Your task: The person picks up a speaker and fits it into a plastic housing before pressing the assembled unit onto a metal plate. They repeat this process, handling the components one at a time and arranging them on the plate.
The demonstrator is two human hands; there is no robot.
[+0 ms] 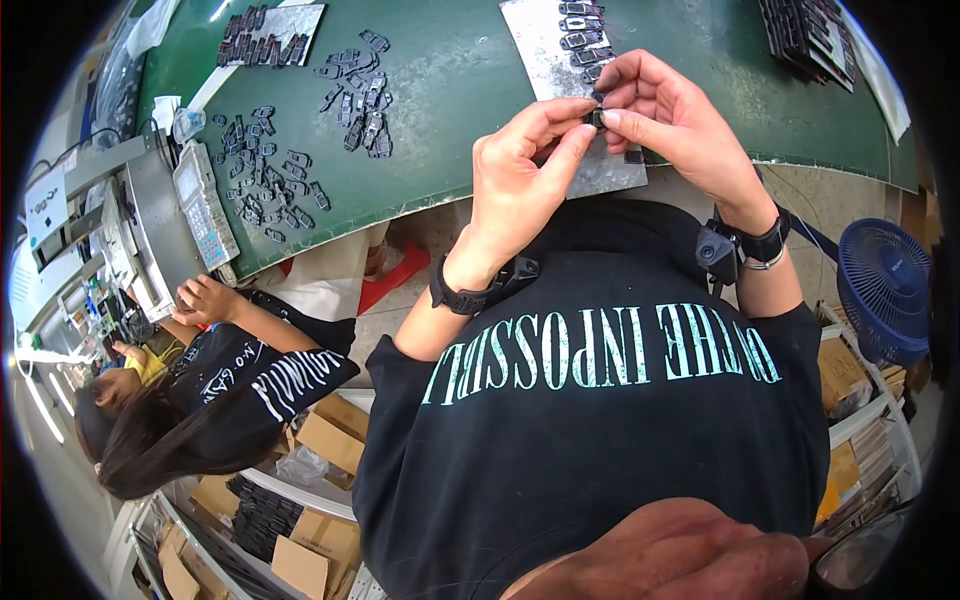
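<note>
Both my hands meet above the near edge of a green work surface. My left hand and my right hand pinch one small black part between their fingertips. Under the hands lies a grey metal sheet carrying a short row of the same small black parts. A black band with a small device sits on each wrist.
Several loose black parts lie scattered on the green surface at left, with more on a grey sheet. A stack of dark parts lies far right. A co-worker sits at left by a machine. A blue fan stands right.
</note>
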